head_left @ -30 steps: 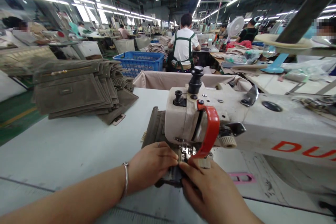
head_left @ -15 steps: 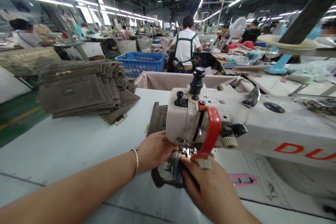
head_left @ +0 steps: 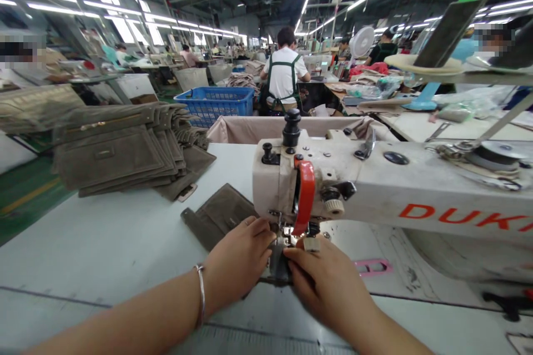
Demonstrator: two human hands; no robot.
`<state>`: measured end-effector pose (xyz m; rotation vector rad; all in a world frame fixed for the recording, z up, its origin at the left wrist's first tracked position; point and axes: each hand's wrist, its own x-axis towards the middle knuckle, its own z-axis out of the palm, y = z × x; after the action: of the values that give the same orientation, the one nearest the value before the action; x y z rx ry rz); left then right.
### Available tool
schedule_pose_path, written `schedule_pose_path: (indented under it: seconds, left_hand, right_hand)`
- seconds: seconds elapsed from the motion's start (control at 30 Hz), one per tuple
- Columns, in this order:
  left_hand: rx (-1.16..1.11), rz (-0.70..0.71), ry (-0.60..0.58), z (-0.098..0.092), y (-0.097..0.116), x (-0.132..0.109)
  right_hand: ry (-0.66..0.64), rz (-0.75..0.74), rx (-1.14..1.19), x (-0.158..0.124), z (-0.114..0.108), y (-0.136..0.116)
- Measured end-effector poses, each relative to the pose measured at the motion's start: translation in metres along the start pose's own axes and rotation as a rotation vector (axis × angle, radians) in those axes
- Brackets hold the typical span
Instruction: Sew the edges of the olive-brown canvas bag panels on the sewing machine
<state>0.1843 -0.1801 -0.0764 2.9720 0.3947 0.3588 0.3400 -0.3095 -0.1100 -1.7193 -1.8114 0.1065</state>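
A dark olive fabric piece (head_left: 222,211) lies under the head of a white sewing machine (head_left: 375,183) and sticks out to its left. My left hand (head_left: 239,258) rests on this piece just left of the needle area, its fingers bent and pressed together on the fabric. Close to the presser foot, on the right, my right hand (head_left: 328,283) has thumb and fingers closed on the fabric's near part. The red guard (head_left: 305,197) stands above the fingertips. The needle itself is hard to make out.
Stacked olive fabric pieces (head_left: 112,150) lie at the left of the table (head_left: 125,244). A pink plastic piece (head_left: 372,267) is right of my right hand. Behind the machine are a cloth-lined bin (head_left: 233,128), a blue basket (head_left: 219,104) and a seated person (head_left: 283,75).
The fabric piece has turned, and more of it shows left of the machine head. My left hand has shifted slightly left and nearer. The whole view has moved a little to the right.
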Motion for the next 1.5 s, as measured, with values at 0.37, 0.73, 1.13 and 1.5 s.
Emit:
schedule_pose_path:
  seconds: [0.37, 0.73, 1.13, 1.5]
  left_hand:
    - [-0.217, -0.144, -0.136, -0.016, 0.030, -0.035]
    - [-0.148, 0.020, 0.218, 0.024, 0.047, -0.060]
    - [-0.318, 0.010, 0.150, 0.012, 0.019, -0.032]
    - [-0.231, 0.095, 0.167, 0.014, -0.006, -0.008]
  right_hand:
    - [-0.055, -0.014, 0.037, -0.003, -0.006, 0.001]
    - [0.023, -0.219, -0.006, -0.009, -0.004, 0.002]
    - [0.018, -0.169, -0.019, -0.009, 0.000, 0.000]
    - [-0.120, 0.041, -0.089, -0.004, 0.004, 0.001]
